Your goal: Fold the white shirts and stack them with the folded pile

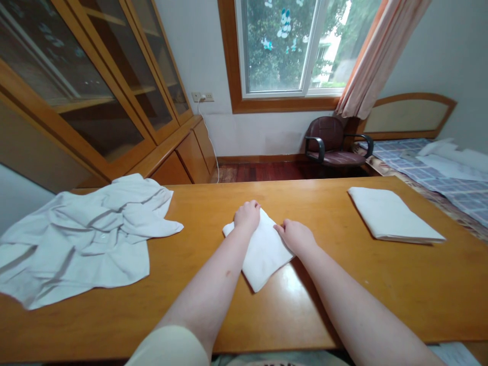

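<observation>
A small folded white cloth (263, 254) lies at the middle of the wooden table (343, 284). My left hand (247, 216) rests on the cloth's far corner with its fingers curled down onto it. My right hand (295, 235) presses on the cloth's right edge, fingers closed against the fabric. Both forearms reach in from the near edge.
A crumpled pale shirt (87, 236) lies on the table's left part. A neatly folded white cloth (392, 216) sits at the right. Beyond the table stand a dark office chair (335, 145), a wooden glass-door cabinet (114, 91), a window and a bed (438, 168).
</observation>
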Motion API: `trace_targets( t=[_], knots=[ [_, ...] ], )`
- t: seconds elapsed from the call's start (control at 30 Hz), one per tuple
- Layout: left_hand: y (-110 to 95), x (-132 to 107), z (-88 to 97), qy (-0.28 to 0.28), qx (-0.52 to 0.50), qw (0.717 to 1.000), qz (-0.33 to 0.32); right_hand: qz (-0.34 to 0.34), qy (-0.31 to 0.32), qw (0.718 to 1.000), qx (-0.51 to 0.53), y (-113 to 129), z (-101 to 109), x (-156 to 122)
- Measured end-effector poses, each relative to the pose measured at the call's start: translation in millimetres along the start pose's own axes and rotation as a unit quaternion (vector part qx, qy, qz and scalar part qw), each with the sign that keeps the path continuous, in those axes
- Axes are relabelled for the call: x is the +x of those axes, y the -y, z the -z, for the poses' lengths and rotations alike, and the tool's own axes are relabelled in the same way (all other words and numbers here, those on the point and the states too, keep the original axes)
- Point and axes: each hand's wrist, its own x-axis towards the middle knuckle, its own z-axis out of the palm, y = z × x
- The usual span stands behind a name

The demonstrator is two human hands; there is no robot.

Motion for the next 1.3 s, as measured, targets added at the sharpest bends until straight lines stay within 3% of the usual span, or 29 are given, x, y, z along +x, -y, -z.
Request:
trace_targets(
  t=[0.27, 0.4, 0.53, 0.63, 0.73, 0.93, 1.17, 1.23, 1.3],
  knots=[
    [-4.0, -4.2, 8.7, -0.061, -0.024, 0.998, 0.004, 0.001, -0.010, 1.000, -0.015, -6.6, -4.8, 8.8],
    [-7.7, -26.7, 28.5, -0.124, -0.021, 0.988, -0.092, 0.011, -0.014, 0.999, -0.028, -8.3, -7.2, 11.7],
    [-10.3, -69.8, 39.4, -0.048, 0.039, 0.985, -0.163, 0.021, -0.021, 0.999, -0.024, -9.2, -8.2, 10.9],
    [-7.5, -95.1, 33.9, 0.024, 0.082, 0.977, -0.197, 0.019, -0.016, 0.999, -0.027, -9.0, -8.6, 10.7],
    [-3.1, -103.8, 22.1, 0.068, 0.103, 0.968, -0.217, 0.013, -0.009, 0.999, -0.030, -8.1, -8.6, 10.5],
    [-1.1, -101.4, 0.7, 0.052, 0.111, 0.969, -0.213, 0.023, -0.004, 0.999, -0.029, -6.8, -7.9, 10.1],
    [-0.1, -102.1, -4.2, 0.051, 0.120, 0.967, -0.217, 0.007, -0.012, 1.000, -0.013, -3.8, 2.3, 5.3],
    [0.2, -102.3, -3.3, 0.048, 0.119, 0.967, -0.221, 0.042, -0.056, 0.997, 0.013, -1.0, 7.7, -0.4],
    [0.0, -102.4, -2.1, 0.047, 0.116, 0.966, -0.226, 0.134, -0.091, 0.985, 0.065, 2.2, 9.9, -5.5]
  ],
)
